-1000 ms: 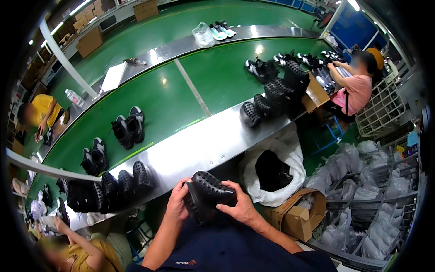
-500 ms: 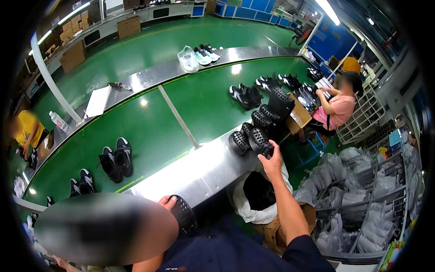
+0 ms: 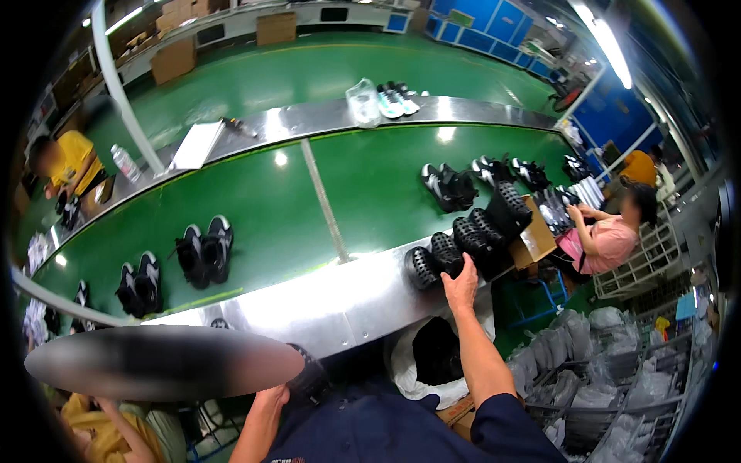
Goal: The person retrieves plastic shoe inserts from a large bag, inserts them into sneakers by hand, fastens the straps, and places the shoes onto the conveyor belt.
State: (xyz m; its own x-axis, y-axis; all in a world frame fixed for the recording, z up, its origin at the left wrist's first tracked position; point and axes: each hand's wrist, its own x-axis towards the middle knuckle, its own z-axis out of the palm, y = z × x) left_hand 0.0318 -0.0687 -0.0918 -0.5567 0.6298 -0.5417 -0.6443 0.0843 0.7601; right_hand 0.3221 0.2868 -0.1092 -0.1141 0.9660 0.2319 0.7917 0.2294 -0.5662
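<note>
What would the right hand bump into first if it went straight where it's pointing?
Probably the black studded piece on the metal ledge. The right hand is right at its near end; whether they touch is hard to tell.

At lower centre, the left hand (image 3: 272, 400), partly hidden, holds a black boot (image 3: 312, 378). Right of centre, the right hand (image 3: 461, 285) touches the near end of a dotted boot (image 3: 445, 251), set in a row on the metal ledge (image 3: 351, 301); whether the fingers grip it cannot be told. A cardboard box (image 3: 536, 239) stands beside the row's far end. Below the ledge: white sack (image 3: 400, 363). Left of centre, on the green surface (image 3: 266, 208): black sneakers (image 3: 204, 253). Upper left: plastic bottle (image 3: 125, 163). Lower right: plastic bags (image 3: 647, 382).
</note>
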